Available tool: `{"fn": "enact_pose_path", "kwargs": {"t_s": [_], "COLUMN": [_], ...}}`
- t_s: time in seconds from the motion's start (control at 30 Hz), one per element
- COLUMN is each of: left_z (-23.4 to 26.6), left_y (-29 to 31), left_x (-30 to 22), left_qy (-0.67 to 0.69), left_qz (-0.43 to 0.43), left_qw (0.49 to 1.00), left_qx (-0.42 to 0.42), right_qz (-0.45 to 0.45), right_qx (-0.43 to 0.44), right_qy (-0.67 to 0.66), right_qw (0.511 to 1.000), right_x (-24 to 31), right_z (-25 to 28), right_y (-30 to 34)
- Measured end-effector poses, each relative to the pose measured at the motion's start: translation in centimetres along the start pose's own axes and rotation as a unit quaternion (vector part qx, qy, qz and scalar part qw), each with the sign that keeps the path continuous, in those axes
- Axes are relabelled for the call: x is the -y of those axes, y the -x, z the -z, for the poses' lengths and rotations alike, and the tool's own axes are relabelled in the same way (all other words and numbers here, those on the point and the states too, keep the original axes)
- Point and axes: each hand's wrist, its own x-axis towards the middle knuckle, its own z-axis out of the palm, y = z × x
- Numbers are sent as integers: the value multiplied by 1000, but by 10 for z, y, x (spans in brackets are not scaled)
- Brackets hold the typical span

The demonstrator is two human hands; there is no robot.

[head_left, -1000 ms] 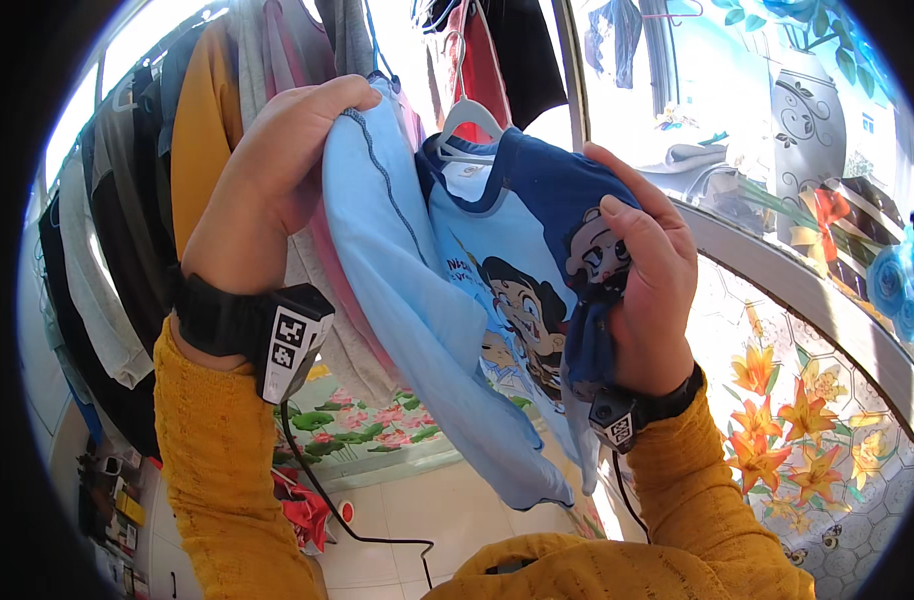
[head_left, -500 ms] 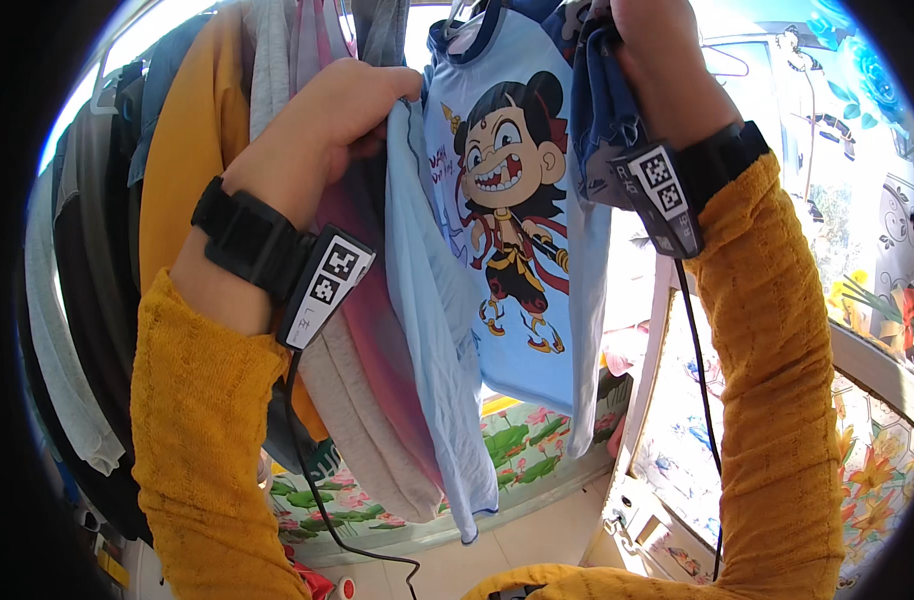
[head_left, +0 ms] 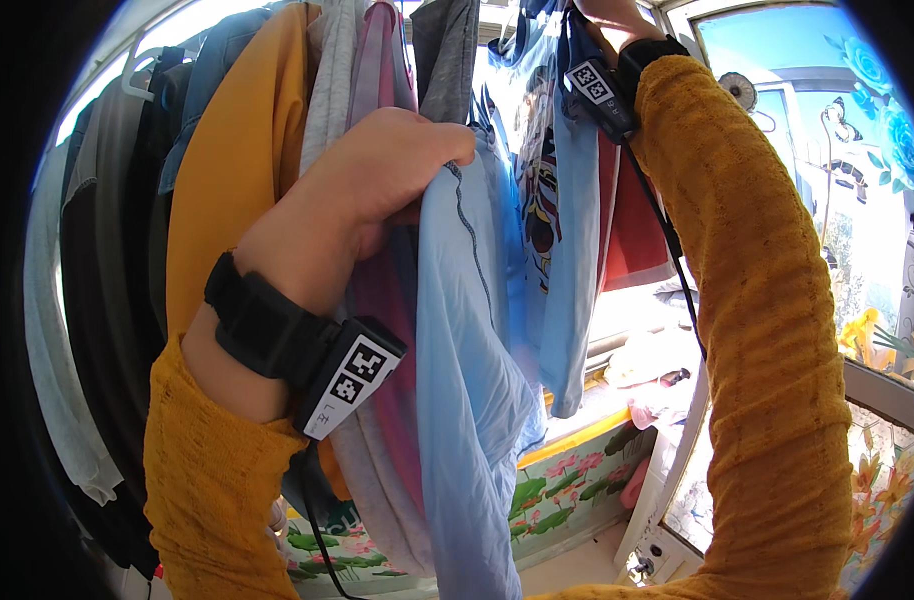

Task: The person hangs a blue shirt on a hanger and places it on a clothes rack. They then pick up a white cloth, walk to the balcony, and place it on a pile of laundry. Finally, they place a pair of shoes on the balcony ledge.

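A light blue long-sleeved shirt with a cartoon figure on its front hangs before me, now turned mostly edge-on and bunched. My left hand is closed on its near side by a dark seam, pulling the cloth toward me. High up at the top edge, my right hand is beside the shirt's dark blue shoulder part; its fingers are hidden, so its grip does not show. Both wrists wear black straps with marker-tagged boxes.
Several garments hang on the left, among them a mustard one, a pink one and dark ones. A red cloth hangs behind the shirt. On the right stands a window frame with floral decoration. A lotus-patterned panel lies below.
My right hand has moved up and leftward, partly out of view. The shirt has turned, so its cartoon print is narrowed. My left hand has shifted right and down, still gripping the cloth.
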Motion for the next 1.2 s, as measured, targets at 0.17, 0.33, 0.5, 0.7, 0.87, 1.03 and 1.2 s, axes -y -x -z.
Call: {"fn": "enact_pose_path", "kwargs": {"t_s": [0.17, 0.33, 0.5, 0.7, 0.87, 1.03, 1.2], "left_z": [4, 3, 0, -1, -6, -2, -32], "left_y": [-2, -5, -3, -5, 2, -3, 11], "left_x": [6, 6, 6, 4, -1, -6, 2], "left_qy": [3, -4, -21, -39, -49, -23, 102], "left_qz": [11, 12, 3, -1, 0, -8, -110], "left_qw": [1000, 999, 1000, 998, 999, 1000, 987], "left_qx": [28, 45, 23, 43, 0, -1, -61], "right_qz": [-6, -12, -25, -54, -118, -221, -5], "right_qx": [-16, -15, -20, -27, -148, -84, 402], "right_qy": [13, 7, -22, -48, -89, -301, -440], "right_qw": [1000, 1000, 999, 997, 978, 924, 803], "right_x": [-1, -1, 18, 33, 76, 121, 118], "right_z": [6, 28, 28, 35, 78, 204, 350], "right_y": [-1, 0, -1, -1, -8, -2, 47]}}
